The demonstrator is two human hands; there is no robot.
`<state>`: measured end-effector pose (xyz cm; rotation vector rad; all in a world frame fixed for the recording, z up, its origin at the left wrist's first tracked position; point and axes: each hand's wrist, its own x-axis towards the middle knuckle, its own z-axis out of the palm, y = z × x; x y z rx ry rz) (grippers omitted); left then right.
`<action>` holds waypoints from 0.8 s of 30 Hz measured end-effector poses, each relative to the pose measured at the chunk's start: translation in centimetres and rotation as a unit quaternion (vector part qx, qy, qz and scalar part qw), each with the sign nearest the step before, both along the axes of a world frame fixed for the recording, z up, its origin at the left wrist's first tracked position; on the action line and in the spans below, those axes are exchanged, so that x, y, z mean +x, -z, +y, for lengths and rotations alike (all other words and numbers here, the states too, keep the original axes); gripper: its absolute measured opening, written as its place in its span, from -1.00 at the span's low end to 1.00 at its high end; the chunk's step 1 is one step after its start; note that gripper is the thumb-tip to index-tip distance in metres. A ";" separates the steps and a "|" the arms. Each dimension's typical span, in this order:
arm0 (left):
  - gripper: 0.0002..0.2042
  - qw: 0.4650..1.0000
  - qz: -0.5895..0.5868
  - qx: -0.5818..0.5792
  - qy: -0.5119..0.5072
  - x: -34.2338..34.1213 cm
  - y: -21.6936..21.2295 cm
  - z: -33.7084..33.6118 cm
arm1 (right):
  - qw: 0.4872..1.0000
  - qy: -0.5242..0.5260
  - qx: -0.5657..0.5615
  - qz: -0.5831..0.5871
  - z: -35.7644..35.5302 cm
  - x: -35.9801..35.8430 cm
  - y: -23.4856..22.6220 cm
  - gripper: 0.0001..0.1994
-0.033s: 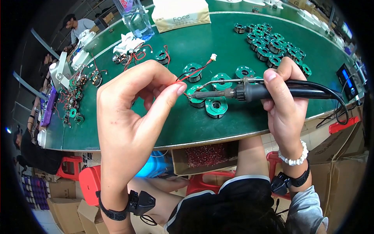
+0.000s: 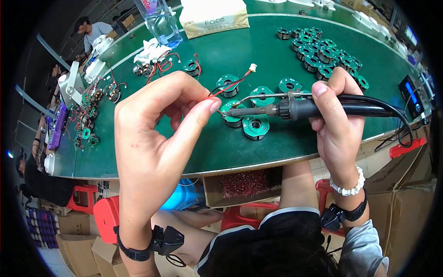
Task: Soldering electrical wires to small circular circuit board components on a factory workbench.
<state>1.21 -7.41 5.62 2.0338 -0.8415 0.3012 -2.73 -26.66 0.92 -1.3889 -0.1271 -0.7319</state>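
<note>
My left hand [image 2: 161,120] pinches a red and black wire lead [image 2: 230,86] between thumb and forefinger; a small white connector [image 2: 252,67] is on its free end. In my right hand [image 2: 336,104] is a black soldering iron [image 2: 304,109] with a thin metal feed tube [image 2: 272,95] along its top. The iron's tip lies over a round green circuit board [image 2: 234,121] on a coil-like base, by the lead's near end; exact contact is hard to make out. Similar ring-shaped boards sit around it, among them one nearer me [image 2: 256,127] and one farther back [image 2: 228,84].
Many finished-looking ring boards [image 2: 325,55] cluster at the back right. Wired parts [image 2: 85,117] pile up at the left. A tissue pack [image 2: 214,21] and a clear bottle [image 2: 161,27] stand at the back. A blue-lit control box [image 2: 412,97] is at the right edge. Co-workers sit at far left.
</note>
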 end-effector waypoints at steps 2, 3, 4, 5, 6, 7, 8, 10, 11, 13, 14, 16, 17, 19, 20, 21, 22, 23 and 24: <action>-0.95 1.000 -0.008 0.004 0.008 0.0 0.0 0.0 | 1.000 0.000 0.004 0.001 -0.1 0.0 0.0 -0.76; -0.95 1.000 -0.007 0.004 0.008 0.0 0.0 -0.1 | 1.000 -0.015 0.013 -0.007 -0.2 0.0 0.1 -0.76; -0.95 1.000 -0.001 0.005 0.004 -0.1 -0.1 -0.2 | 0.999 -0.030 0.023 -0.015 -0.4 0.0 0.1 -0.76; -0.95 1.000 0.005 0.006 -0.002 -0.1 -0.1 -0.2 | 0.999 -0.030 0.024 -0.015 -0.3 0.0 0.1 -0.76; -0.95 1.000 0.005 0.007 -0.002 -0.1 -0.1 -0.2 | 0.999 -0.026 0.025 -0.013 -0.2 0.0 0.0 -0.76; -0.95 1.000 0.002 0.010 -0.001 -0.1 -0.1 -0.2 | 0.999 -0.022 0.027 -0.012 -0.2 0.0 0.0 -0.76; -0.95 1.000 -0.001 0.012 0.001 -0.1 -0.1 -0.2 | 0.999 -0.021 0.028 -0.012 -0.2 0.0 0.0 -0.76; -0.95 1.000 0.002 0.011 -0.004 -0.2 -0.1 -0.2 | 0.999 -0.030 0.021 -0.009 -0.3 0.0 0.1 -0.76; -0.95 1.000 0.005 0.010 -0.009 -0.2 -0.2 -0.3 | 0.999 -0.029 0.021 -0.009 -0.3 0.0 0.0 -0.76; -0.95 1.000 -0.002 0.013 -0.004 -0.1 -0.2 -0.3 | 0.999 -0.037 0.021 -0.009 -0.4 0.0 0.0 -0.76; -0.95 1.000 -0.008 0.016 -0.002 -0.1 -0.2 -0.2 | 0.999 -0.037 0.021 -0.009 -0.4 0.0 0.0 -0.76; -0.95 1.000 -0.003 0.015 -0.005 -0.2 -0.2 -0.3 | 1.000 -0.020 -0.006 -0.017 -0.2 0.1 0.2 -0.76; -0.95 1.000 0.003 0.013 -0.009 -0.2 -0.2 -0.3 | 1.000 -0.021 -0.006 -0.016 -0.1 0.1 0.1 -0.76; -0.95 1.000 0.002 0.015 -0.011 -0.2 -0.2 -0.2 | 1.000 -0.016 0.000 -0.005 0.0 0.1 0.0 -0.76; -0.95 1.000 0.001 0.016 -0.012 -0.2 -0.2 -0.2 | 1.000 -0.016 0.000 -0.005 0.0 0.0 0.0 -0.76; -0.95 1.000 0.001 0.016 -0.011 -0.2 -0.2 -0.2 | 1.000 -0.016 -0.004 -0.007 -0.1 0.0 0.1 -0.76; -0.95 1.000 0.004 0.015 -0.012 -0.2 -0.2 -0.2 | 1.000 -0.017 -0.009 -0.008 -0.1 0.0 0.1 -0.76; -0.95 1.000 0.007 0.014 -0.014 -0.2 -0.2 -0.2 | 1.000 -0.017 -0.008 -0.008 -0.2 0.0 0.1 -0.76; -0.95 1.000 0.007 0.014 -0.014 -0.2 -0.2 -0.2 | 0.999 -0.027 0.009 -0.014 -0.3 0.1 0.2 -0.76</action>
